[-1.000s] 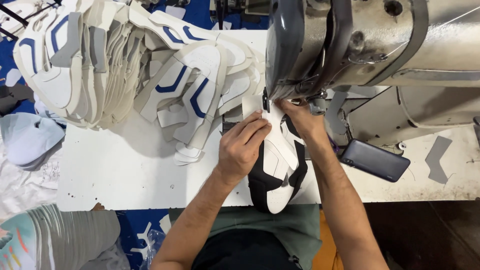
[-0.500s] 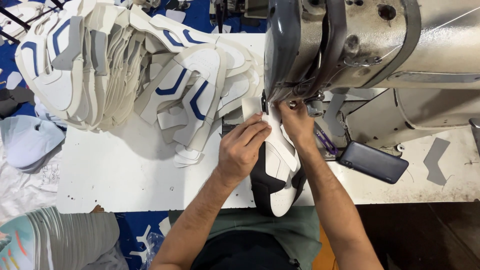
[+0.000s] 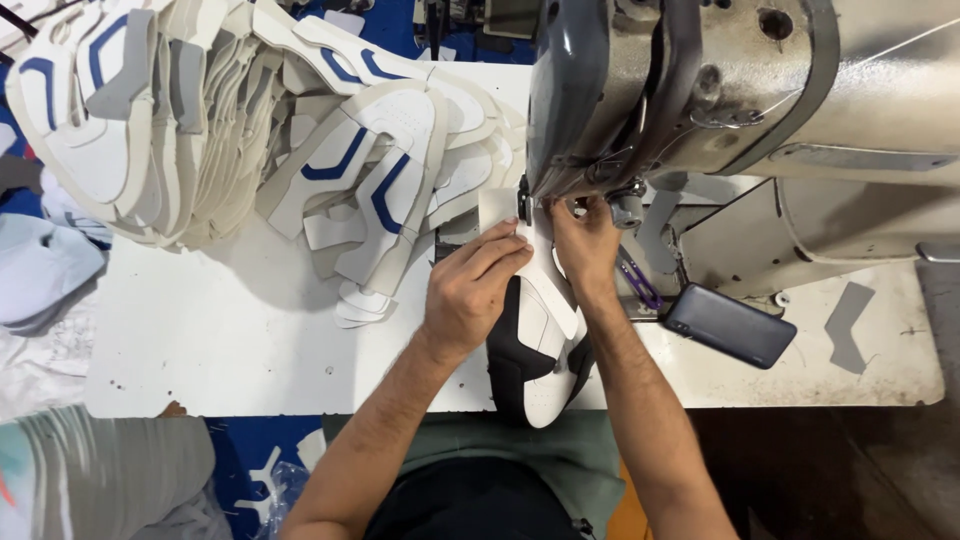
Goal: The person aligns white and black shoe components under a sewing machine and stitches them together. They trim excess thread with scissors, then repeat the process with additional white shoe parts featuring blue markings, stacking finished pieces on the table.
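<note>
A white and black shoe upper (image 3: 535, 345) lies on the white table (image 3: 250, 340), its top end under the head of a grey sewing machine (image 3: 700, 90). My left hand (image 3: 470, 290) presses flat on the upper's left side, fingers pointing toward the needle. My right hand (image 3: 585, 240) pinches the upper's white edge right beside the needle area. The needle itself is hidden behind the machine head.
A big pile of white and blue cut shoe pieces (image 3: 250, 130) fills the table's far left. A dark phone (image 3: 730, 325) lies to the right of my right arm, with purple-handled snips (image 3: 640, 282) beside it. Pale fabric (image 3: 45, 270) sits off the left edge.
Both hands have stayed on the shoe upper, shifting it slightly under the machine head. The view has moved a little.
</note>
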